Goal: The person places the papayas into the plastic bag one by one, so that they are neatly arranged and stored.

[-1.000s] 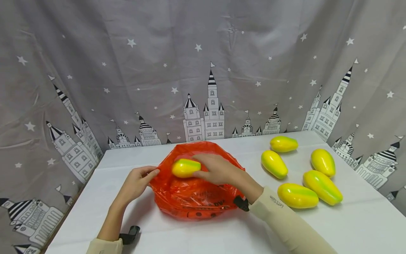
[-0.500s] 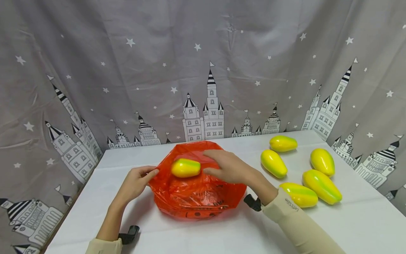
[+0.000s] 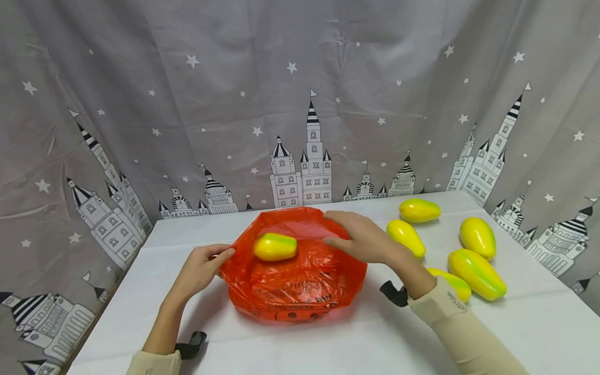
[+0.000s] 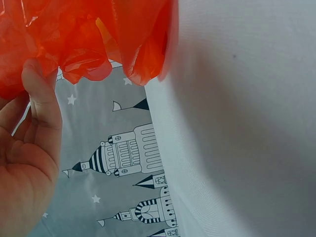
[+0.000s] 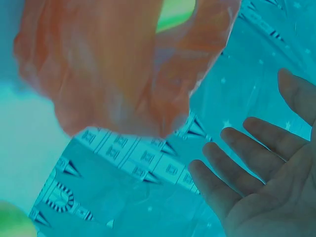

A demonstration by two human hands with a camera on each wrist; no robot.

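Note:
A red plastic bag (image 3: 300,291) stands with its mouth spread on the white table. Inside it, toward the left, lies a yellow-green papaya (image 3: 275,247). My left hand (image 3: 201,271) pinches the bag's left rim between thumb and fingers; the left wrist view shows the thumb (image 4: 42,94) against the red film. Over the bag's right rim is my right hand (image 3: 365,237), fingers spread and holding nothing. In the right wrist view its straight fingers (image 5: 237,168) stand apart from the bag (image 5: 108,74).
Several more papayas lie on the right of the table, among them one at the back (image 3: 419,210) and one far right (image 3: 477,275). My right forearm partly covers another papaya (image 3: 452,284). A grey curtain (image 3: 215,78) printed with castles and stars hangs behind the table (image 3: 187,234).
My right hand has let go of the papaya in the bag and moved right, toward the bag's right rim. The left hand keeps its pinch on the left rim.

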